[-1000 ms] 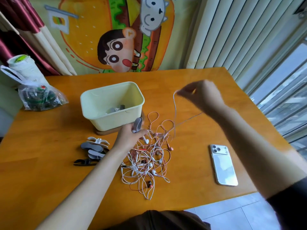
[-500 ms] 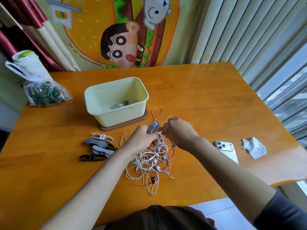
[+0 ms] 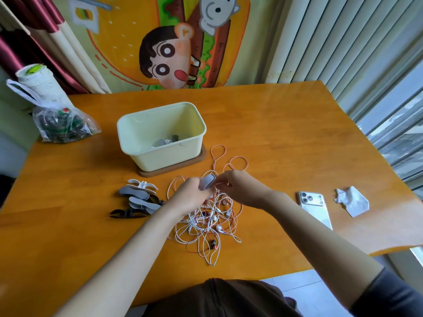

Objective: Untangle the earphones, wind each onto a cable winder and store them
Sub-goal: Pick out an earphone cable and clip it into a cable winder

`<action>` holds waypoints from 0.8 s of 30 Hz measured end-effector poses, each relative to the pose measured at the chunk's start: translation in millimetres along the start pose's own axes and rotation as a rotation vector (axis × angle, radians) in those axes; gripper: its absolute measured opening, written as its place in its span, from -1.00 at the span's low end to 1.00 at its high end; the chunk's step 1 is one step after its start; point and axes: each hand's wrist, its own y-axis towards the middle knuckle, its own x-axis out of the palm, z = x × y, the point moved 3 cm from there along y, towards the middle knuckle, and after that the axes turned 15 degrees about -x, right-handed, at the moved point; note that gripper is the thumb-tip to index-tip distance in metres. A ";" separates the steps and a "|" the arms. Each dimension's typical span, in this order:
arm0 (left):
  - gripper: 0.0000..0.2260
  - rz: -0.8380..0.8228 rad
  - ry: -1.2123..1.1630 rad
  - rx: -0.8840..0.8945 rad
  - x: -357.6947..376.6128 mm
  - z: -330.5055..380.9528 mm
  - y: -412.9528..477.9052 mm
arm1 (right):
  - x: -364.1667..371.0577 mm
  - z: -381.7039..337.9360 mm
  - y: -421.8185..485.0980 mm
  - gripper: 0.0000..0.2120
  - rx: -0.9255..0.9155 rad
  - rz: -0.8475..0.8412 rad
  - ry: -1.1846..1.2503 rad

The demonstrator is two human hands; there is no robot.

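A grey oval plastic cable winder (image 3: 207, 182) is gripped by the left hand (image 3: 188, 197) — beside it, a cord of the tangled white-and-pink earphones (image 3: 206, 227) is pinched by the right hand (image 3: 243, 191).

a dark grey right sleeve (image 3: 389, 294) and a brown garment (image 3: 217, 298).

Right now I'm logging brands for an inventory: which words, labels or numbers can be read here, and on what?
Nothing reads clearly.
Plastic bag: lettering on the green and red packs inside, too blurred to read.
White bag behind it: faint print, too small to read.
Phone and cartoon wall cloth: no text shows.
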 end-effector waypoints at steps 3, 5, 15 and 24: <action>-0.88 0.115 -0.063 -0.028 -19.0 -10.3 0.6 | 2.4 27.9 -11.2 -0.78 0.107 0.052 0.087; -0.89 0.219 -0.159 -0.076 -34.6 -22.2 3.4 | 4.5 51.0 -22.9 -0.79 0.208 0.072 0.144; -0.91 0.307 -0.278 -0.091 -38.0 -38.4 5.8 | -16.8 94.0 -41.4 -0.80 0.432 0.507 0.766; -0.89 0.189 -0.265 0.191 -15.1 20.7 -9.2 | -74.3 -19.8 -0.1 -0.88 -0.071 0.423 -0.140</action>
